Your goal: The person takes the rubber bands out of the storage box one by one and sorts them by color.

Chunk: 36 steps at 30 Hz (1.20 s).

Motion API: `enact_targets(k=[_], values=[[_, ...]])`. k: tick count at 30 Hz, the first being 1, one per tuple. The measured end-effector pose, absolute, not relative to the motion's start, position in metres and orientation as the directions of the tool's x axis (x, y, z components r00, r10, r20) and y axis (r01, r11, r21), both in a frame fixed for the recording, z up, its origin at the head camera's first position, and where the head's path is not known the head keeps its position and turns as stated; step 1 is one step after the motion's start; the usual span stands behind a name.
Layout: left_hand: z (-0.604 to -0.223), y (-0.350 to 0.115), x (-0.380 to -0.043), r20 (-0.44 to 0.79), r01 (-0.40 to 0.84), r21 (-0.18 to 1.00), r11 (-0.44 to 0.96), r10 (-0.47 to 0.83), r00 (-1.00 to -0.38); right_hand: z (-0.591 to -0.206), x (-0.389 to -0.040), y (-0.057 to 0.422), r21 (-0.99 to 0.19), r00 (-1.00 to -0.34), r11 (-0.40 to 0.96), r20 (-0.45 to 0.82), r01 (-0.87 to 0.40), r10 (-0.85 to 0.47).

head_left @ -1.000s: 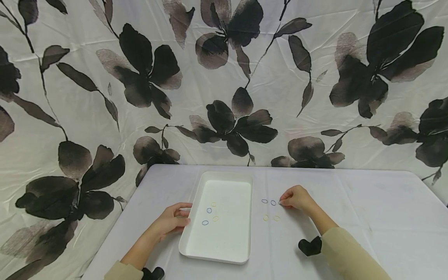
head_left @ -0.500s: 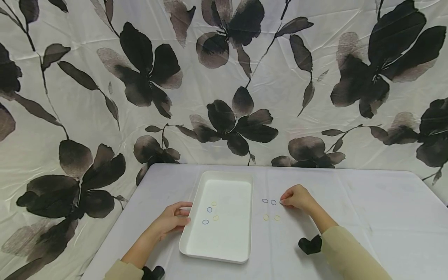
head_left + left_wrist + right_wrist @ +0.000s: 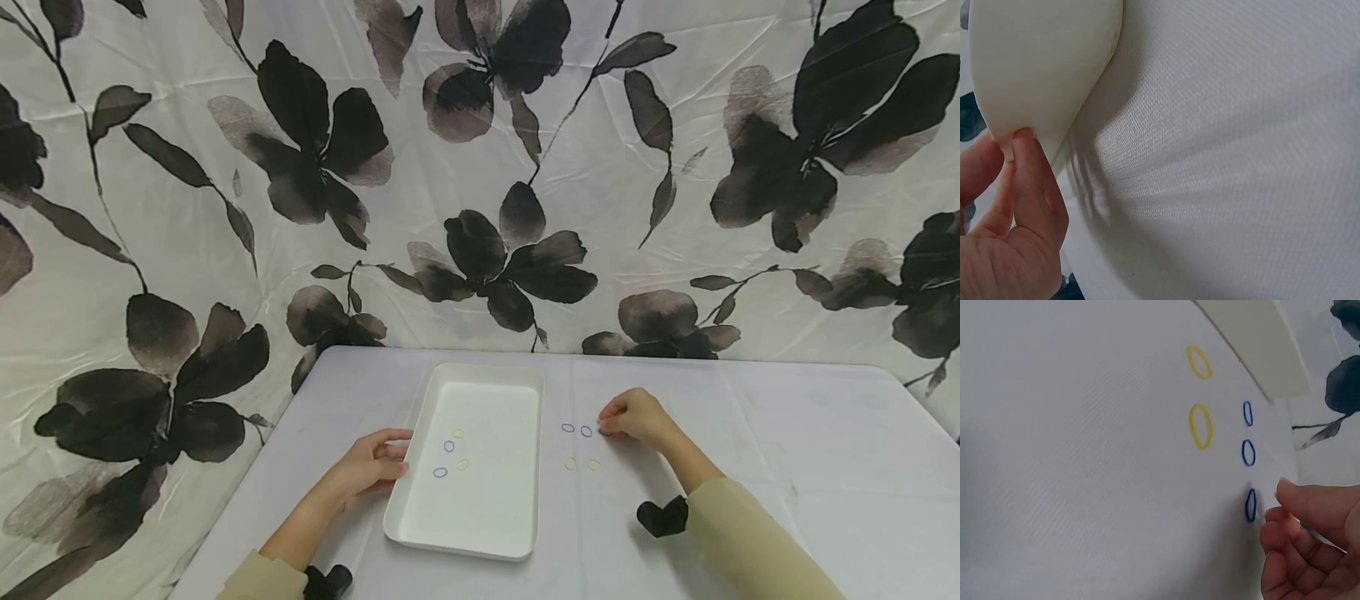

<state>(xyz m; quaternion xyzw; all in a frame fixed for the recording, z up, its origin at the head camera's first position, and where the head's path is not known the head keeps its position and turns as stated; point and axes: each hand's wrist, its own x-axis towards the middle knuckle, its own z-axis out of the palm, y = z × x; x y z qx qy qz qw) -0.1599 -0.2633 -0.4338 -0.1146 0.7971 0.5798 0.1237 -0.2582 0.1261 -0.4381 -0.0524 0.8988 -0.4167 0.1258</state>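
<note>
My left hand [image 3: 365, 468] grips the left rim of a white rectangular tray [image 3: 517, 542]; in the left wrist view the fingers [image 3: 1034, 181] pinch the edge of the tray [image 3: 1041, 69]. Inside lie two blue and two yellow thin rings, like small rubber bands. Right of the tray, my right hand [image 3: 637, 417] hovers at the end of a row of blue rings [image 3: 586, 432], fingers curled and thumb apart from the index finger. In the right wrist view a third blue ring [image 3: 1251, 505] lies just beside the fingertips, with no visible hold on it.
Two yellow rings [image 3: 570, 463] lie on the white tablecloth [image 3: 810, 450], nearer to me than the blue row. A patterned floral cloth [image 3: 480, 167] hangs behind the table's far edge. Black straps or mounts [image 3: 663, 517] sit at both wrists.
The head view has tilted slightly, so the scene sits a little higher in it. Both hands, the tray and the rings otherwise stay in place.
</note>
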Motion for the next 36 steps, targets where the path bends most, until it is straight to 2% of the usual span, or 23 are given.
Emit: enact_targets(k=[6,21,36], values=[[-0.435,-0.263,-0.162,-0.335,-0.334,0.892,0.305,-0.051,-0.941,-0.426,-0.263,0.116,-0.775,-0.961,0.631,-0.14,-0.044,-0.238],[-0.436,-0.262,-0.161,-0.325,-0.323,0.899,0.297,-0.045,-0.945,-0.403,-0.266,0.06,-0.843,-0.935,0.536,-0.155,-0.044,-0.32],[-0.438,-0.264,-0.161,-0.316,-0.313,0.901,0.301,-0.039,-0.948,-0.416,-0.248,-0.014,-0.847,-0.861,0.516,-0.162,-0.13,-0.482]])
